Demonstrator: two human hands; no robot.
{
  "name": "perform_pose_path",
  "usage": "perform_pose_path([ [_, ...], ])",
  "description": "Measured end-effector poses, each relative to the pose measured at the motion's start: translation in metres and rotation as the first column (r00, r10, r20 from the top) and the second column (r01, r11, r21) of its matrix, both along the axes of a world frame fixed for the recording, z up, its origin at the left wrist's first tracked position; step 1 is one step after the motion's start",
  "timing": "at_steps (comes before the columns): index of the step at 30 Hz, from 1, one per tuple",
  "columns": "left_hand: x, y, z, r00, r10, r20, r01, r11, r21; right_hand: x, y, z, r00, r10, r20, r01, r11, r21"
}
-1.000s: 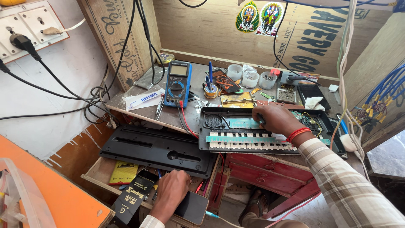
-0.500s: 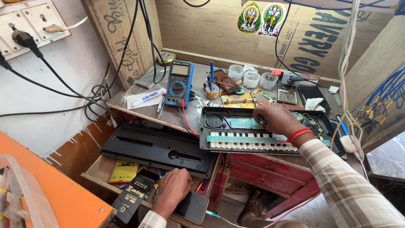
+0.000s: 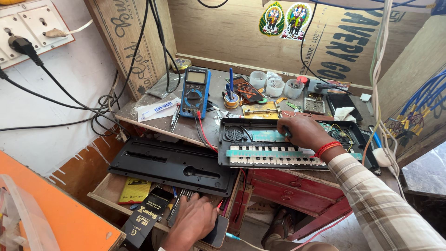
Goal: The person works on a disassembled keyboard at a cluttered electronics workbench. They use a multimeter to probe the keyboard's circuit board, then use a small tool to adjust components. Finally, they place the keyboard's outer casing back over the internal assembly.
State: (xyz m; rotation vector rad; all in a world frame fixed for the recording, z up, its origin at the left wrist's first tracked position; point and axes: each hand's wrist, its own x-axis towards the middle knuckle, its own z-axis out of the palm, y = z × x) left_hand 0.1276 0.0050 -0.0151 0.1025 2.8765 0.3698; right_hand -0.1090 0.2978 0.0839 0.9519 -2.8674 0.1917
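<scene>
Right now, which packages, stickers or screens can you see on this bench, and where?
Meter screen: grey rectangle atop blue meter, bench middle.
White tube: flat, left of meter.
Two stickers: colourful ovals on back board.
Black packet: in drawer, beside left hand.
Yellow packet: drawer, left.

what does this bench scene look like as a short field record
setting: cluttered wooden workbench with an open drawer below
left hand: reaching into the drawer, resting on a dark phone-like slab
right hand: on the opened small keyboard, whether it holds a tool cannot be told
black panel: lies across the drawer, apart from the keyboard
multimeter: blue, lying on the bench behind the keyboard, red and black leads attached
back of bench: small clear cups
wall at left: socket board with a plug in it
</scene>
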Motion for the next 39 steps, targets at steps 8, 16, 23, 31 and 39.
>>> perform_pose_path([
  [8,-0.006,0.009,0.004,0.999,0.024,0.036,-0.024,1.0,-0.002,0.0,0.0,0.002,0.997,-0.037,0.067,0.036,0.999,0.005],
  [16,-0.003,0.013,0.022,0.995,0.025,0.091,-0.026,1.0,0.001,-0.001,0.001,0.0,1.0,-0.013,0.023,0.013,1.0,0.003],
  [23,-0.012,0.004,-0.001,0.994,0.078,0.075,-0.079,0.997,0.018,0.0,0.001,0.002,1.0,0.004,0.017,-0.004,1.0,-0.006],
  [31,-0.025,-0.009,-0.007,0.856,0.249,-0.453,-0.06,0.918,0.391,0.002,-0.002,0.004,1.0,-0.019,0.021,0.019,1.0,-0.003],
  [39,-0.027,0.002,0.042,0.719,0.424,-0.552,0.016,0.783,0.622,0.003,0.002,0.001,1.0,0.01,0.009,-0.01,0.998,-0.069],
])
